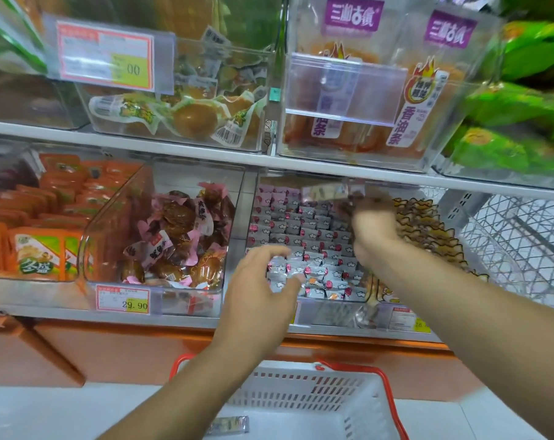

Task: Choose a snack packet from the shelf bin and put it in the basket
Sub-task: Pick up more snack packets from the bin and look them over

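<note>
Your left hand (263, 277) hovers with fingers spread and relaxed, holding nothing, at the front edge of the clear bin (329, 309) of small silver packets (314, 249) marked with red dots and white clouds; their print is too small to read. Your right hand (369, 217) reaches deeper over the same bin, its fingers blurred near a clear flap (325, 190) under the shelf above; whether it grips anything cannot be told. Below both wrists sits the white basket (301, 393) with red handles, one silver packet (228, 425) lying in it. Left of your left hand, a tag (123, 298) reads "29.90" under a bin of pink-wrapped brown snacks (177, 236). Above your right hand, orange pouches (406, 122) read "香油条" beneath a purple "三山古食" label. Far left, orange packs (37, 252) read "多盛".
</note>
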### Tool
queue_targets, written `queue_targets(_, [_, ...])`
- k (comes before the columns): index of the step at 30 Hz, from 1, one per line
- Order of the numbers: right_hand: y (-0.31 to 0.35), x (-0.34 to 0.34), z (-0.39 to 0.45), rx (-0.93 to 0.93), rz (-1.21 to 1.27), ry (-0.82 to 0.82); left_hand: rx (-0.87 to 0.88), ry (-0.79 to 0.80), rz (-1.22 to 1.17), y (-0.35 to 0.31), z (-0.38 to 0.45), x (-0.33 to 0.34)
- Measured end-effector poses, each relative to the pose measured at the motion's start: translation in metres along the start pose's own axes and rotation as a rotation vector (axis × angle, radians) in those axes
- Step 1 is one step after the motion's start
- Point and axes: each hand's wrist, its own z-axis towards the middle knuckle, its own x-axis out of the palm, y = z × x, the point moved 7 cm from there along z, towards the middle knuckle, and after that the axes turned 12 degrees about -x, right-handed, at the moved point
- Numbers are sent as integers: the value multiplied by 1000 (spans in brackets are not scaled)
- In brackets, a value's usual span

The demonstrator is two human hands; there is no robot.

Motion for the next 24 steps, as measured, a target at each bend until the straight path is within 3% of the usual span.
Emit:
queue_targets(3, [-14, -18, -53, 155, 173, 113, -207, -18, -364, 8, 0, -11])
queue_targets(6, [-30, -30, -95, 246, 314, 190, -379, 43, -571, 21, -5, -8])
queue_targets(10, [-46, -37, -115, 294, 240, 322, -472, 50, -810, 39, -10, -11])
queue_targets(16, [-53, -47, -107, 278, 163, 369, -573, 101, -966, 52, -10, -8])
queue_targets(24, [-45, -51, -101, 229, 140, 367, -561, -9, -865, 57, -11, -13])
